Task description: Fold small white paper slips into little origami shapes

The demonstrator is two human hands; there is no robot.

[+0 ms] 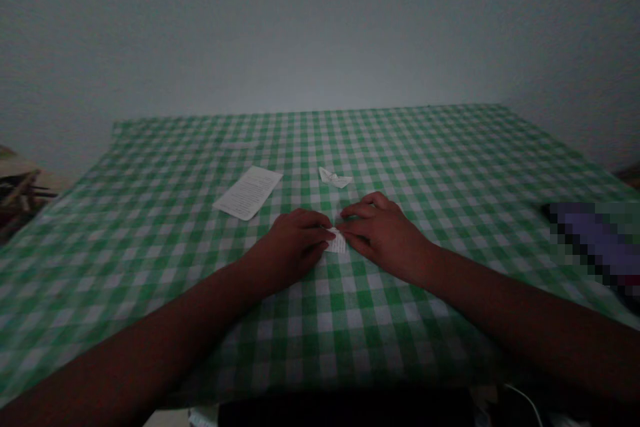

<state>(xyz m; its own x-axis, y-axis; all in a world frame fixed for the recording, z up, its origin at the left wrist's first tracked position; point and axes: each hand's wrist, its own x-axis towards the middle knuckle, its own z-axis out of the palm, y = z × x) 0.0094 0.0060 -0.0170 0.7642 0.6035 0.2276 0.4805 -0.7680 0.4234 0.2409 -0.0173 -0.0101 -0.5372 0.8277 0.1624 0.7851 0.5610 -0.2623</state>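
Now | L hand (290, 247) + R hand (385, 237) pinching sm. folded paper (337, 241) | gingham cloth (450, 347) w/ printed sheet (248, 193), paper scrap (335, 177)

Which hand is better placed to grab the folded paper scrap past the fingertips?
Right, probably. The right hand has its fingertips closer to the folded paper scrap. The left hand sits farther off, on the other side of the small paper slip.

- A bench (440, 167) covered by green-and-white gingham cloth
- A printed paper sheet (248, 193), lying askew
- A small folded paper scrap (335, 178)
- A narrow printed paper piece (337, 241)
- A blurred purple object (597, 243) at right
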